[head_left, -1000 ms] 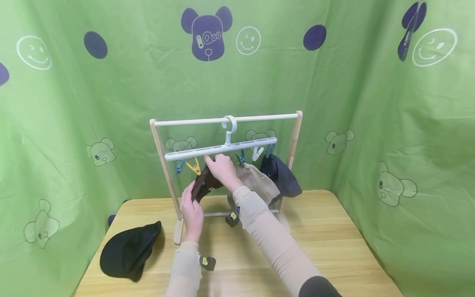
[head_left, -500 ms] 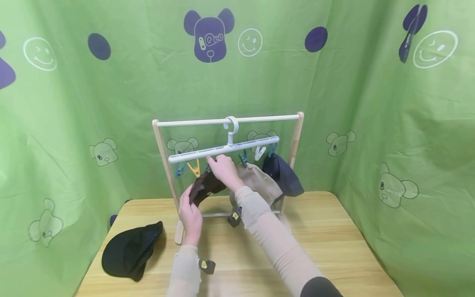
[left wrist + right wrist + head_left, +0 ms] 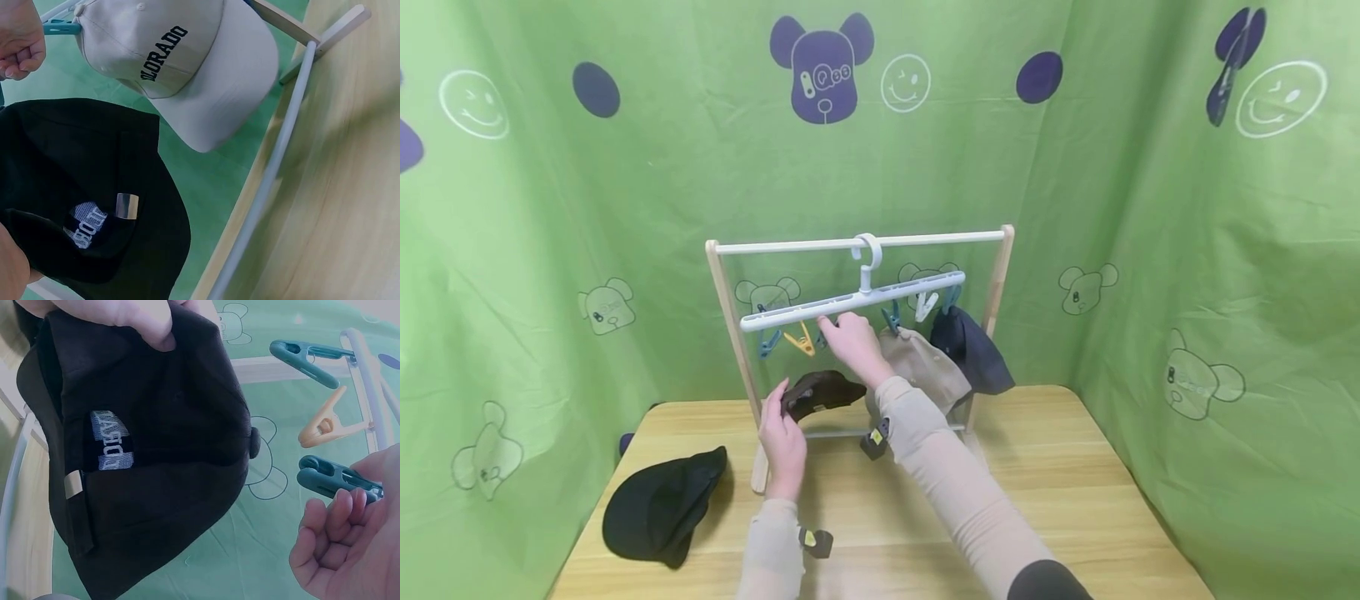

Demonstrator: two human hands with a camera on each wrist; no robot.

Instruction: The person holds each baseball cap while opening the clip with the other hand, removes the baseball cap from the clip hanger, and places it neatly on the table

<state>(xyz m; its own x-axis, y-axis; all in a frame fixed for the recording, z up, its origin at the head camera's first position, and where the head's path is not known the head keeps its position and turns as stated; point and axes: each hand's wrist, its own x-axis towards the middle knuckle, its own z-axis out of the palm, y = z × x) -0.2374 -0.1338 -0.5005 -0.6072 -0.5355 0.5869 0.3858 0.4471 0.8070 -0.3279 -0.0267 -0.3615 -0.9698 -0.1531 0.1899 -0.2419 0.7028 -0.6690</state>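
Note:
A dark brown baseball cap (image 3: 822,392) is held in my left hand (image 3: 784,446), below the pale blue clip hanger (image 3: 805,312). In the right wrist view my left thumb presses on the cap (image 3: 169,456), whose back strap and metal buckle face the camera. Just under the hanger bar, my right hand (image 3: 854,342) pinches a teal clip (image 3: 331,478) between thumb and fingers. The cap is apart from that clip. Beside it hang an orange-yellow clip (image 3: 325,419) and another teal clip (image 3: 306,359), holding nothing.
A beige cap (image 3: 921,367) and a navy cap (image 3: 973,358) hang from clips on the right side. The wooden rack (image 3: 730,333) carries the hanger on its white top rod. A black cap (image 3: 658,508) lies on the table (image 3: 1037,500) at left.
My left hand has brought the brown cap down from the clips, tipping it flatter. The yellow clip has swung free of it. My right hand stays at the hanger bar.

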